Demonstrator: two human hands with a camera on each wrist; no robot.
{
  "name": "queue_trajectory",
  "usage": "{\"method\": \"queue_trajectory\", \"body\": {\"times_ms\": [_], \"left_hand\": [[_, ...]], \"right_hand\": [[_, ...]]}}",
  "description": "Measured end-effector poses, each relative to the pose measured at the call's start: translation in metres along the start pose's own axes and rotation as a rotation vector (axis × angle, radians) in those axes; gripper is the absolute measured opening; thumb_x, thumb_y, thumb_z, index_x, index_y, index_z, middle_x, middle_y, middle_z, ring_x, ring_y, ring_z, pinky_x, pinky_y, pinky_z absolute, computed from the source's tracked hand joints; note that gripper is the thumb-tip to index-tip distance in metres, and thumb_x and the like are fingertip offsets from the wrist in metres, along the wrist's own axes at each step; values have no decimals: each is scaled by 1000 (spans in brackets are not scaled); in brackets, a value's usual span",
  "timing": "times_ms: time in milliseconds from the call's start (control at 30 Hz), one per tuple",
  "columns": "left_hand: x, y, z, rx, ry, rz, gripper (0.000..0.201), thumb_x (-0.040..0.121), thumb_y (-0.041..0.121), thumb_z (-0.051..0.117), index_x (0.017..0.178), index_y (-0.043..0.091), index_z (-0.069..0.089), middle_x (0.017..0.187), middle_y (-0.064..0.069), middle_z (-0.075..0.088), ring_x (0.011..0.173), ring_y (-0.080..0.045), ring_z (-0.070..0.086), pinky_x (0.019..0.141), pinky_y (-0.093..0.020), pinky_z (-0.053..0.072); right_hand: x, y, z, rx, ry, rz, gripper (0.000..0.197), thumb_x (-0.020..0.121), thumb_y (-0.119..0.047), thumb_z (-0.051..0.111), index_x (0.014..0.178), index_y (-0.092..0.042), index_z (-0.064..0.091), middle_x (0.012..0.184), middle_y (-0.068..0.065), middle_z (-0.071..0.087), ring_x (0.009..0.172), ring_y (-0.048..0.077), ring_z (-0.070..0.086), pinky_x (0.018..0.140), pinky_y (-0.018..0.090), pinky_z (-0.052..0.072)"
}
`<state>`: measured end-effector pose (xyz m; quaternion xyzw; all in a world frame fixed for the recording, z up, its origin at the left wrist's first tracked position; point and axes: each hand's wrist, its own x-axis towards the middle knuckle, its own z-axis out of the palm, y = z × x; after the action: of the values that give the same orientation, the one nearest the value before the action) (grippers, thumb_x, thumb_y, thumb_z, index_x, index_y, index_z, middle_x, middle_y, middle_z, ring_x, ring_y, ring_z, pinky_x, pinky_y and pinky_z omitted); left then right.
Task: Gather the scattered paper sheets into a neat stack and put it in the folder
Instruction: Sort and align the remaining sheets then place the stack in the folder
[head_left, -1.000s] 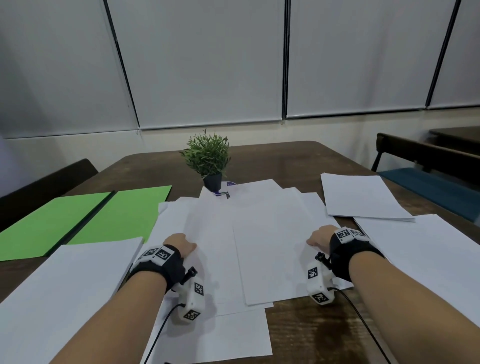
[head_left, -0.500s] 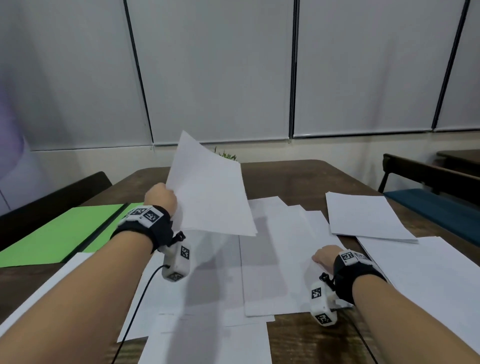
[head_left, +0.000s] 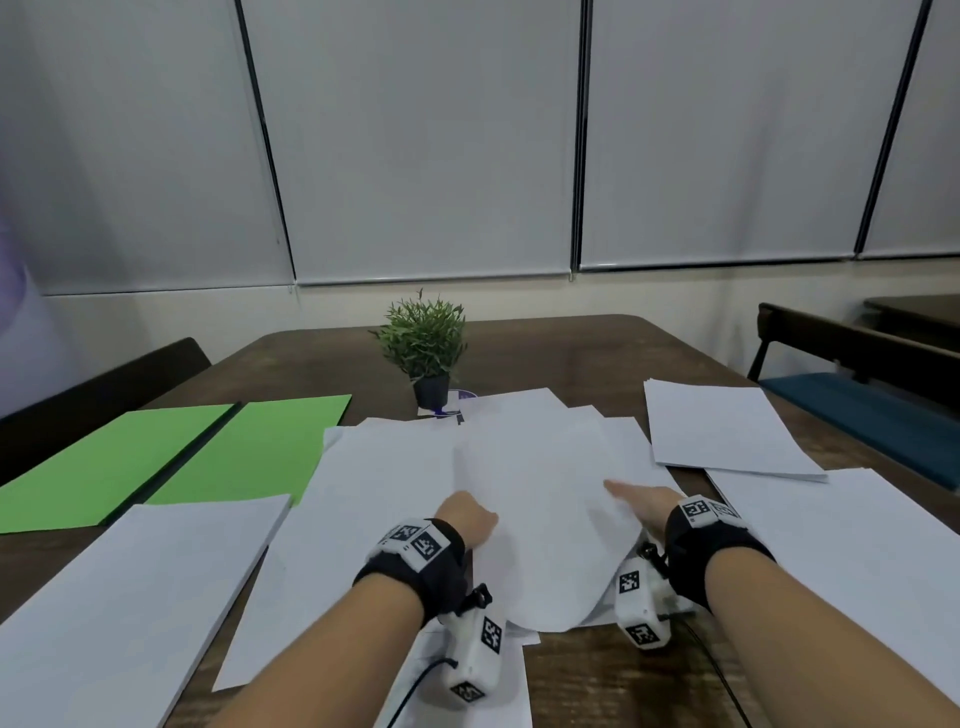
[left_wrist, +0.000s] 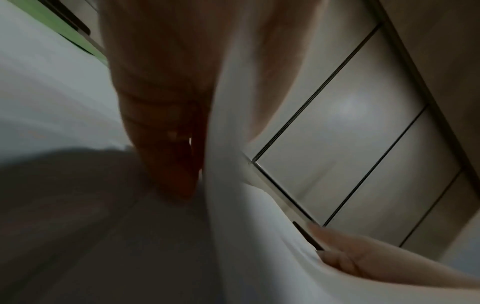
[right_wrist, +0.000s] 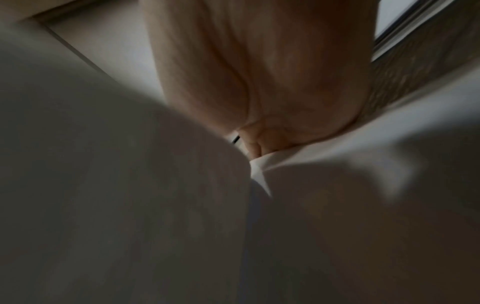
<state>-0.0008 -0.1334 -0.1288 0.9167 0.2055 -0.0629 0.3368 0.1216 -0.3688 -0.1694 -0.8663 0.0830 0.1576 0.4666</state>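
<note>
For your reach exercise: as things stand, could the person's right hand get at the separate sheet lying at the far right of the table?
Probably yes. The right hand rests on the middle pile, and the far right sheet lies flat just beyond it with nothing standing between; the potted plant is well off to the left.
</note>
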Motion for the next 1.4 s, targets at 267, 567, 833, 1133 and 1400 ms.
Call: {"method": "queue_trajectory", "body": {"times_ms": [267,567,833,1133,1400], "left_hand": [[20,-69,-61,391,148,-263,70,72,58,58,129,18,51,140,-15,44,130,-34,39,106,-40,34],[8,-92,-83,507,71,-256,72,74,70,61,116,11,60,120,-4,64,113,-22,58,95,-27,44],[16,-96,-79,373,84,-254,72,76,58,68,123,4,55,126,-7,60,118,-23,55,96,-25,44],[21,-94,-86,381,244,-123,50,77,39,73,112,6,58,117,-10,61,109,-27,58,83,-29,45],[-1,-59,-143,164,666,109,18,92,17,53,104,4,54,106,-20,63,99,-37,60,79,-38,46]], "right_hand": [[-26,-14,-2,-355,-53,-3,51,92,-34,60,135,-8,49,139,10,49,126,28,49,85,26,43],[-26,-10,-2,-402,-162,-108,53,73,-43,78,115,-14,64,120,5,65,106,24,61,97,35,48],[-40,-15,0,-228,-207,-84,56,86,-45,66,129,-10,54,130,5,57,110,23,54,96,31,42],[-41,-12,6,-437,-150,-146,46,83,-38,71,120,-13,60,120,6,65,107,24,60,99,35,46],[-44,-13,4,-487,-159,-112,61,81,-29,73,132,-8,46,128,8,56,118,28,53,104,39,41]]}}
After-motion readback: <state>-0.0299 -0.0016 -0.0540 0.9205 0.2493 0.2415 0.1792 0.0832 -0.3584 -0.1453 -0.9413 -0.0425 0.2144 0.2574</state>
